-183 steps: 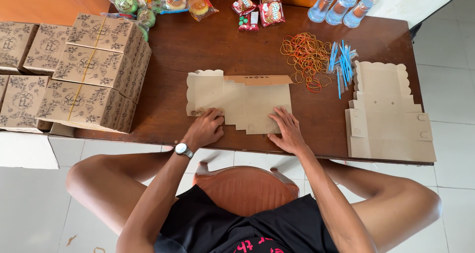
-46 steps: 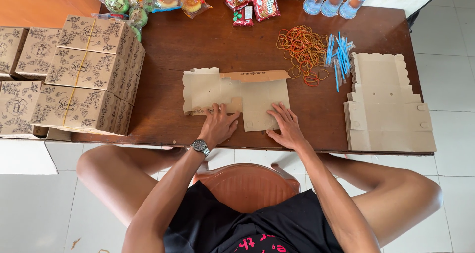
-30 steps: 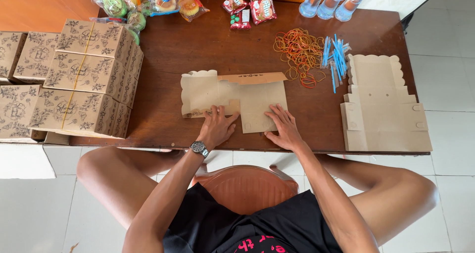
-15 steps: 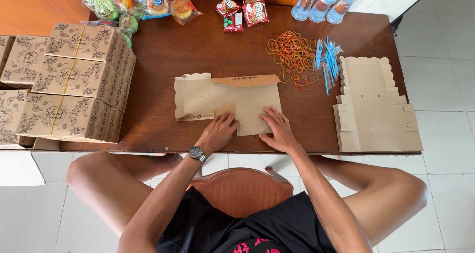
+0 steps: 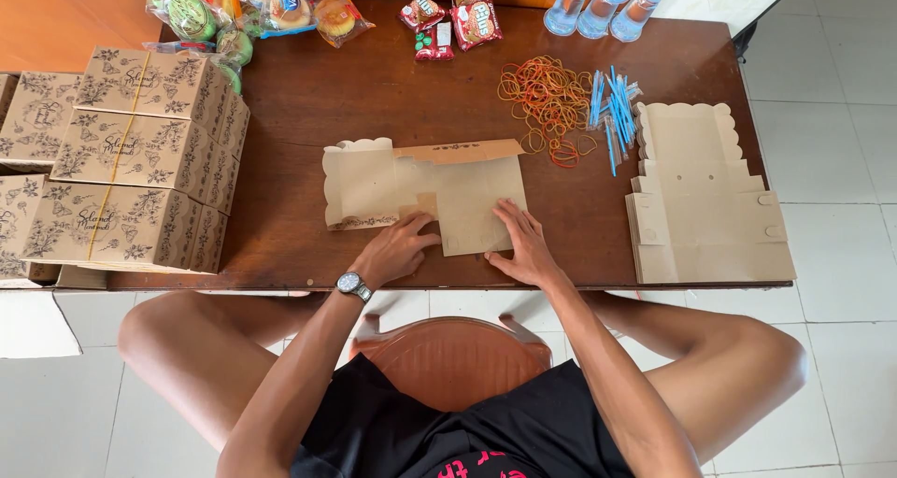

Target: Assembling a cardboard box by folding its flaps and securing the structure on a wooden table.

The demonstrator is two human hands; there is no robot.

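Finished patterned boxes (image 5: 140, 170), at 9 o'clock: leftmost ones cut off by the frame edge. Clear cups (image 5: 603, 0), at 12 o'clock: tops cut off. Snack packets (image 5: 243, 6), at 11 o'clock: partly cropped. Flat box blank (image 5: 425, 193), centre: near edge hidden under left hand (image 5: 397, 249) and right hand (image 5: 523, 249). Fingertip grip cannot be told.

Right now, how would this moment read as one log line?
left hand: pressing flat brown cardboard box blank | right hand: pressing same blank | surface: dark wooden table | right: stack of unfolded blanks
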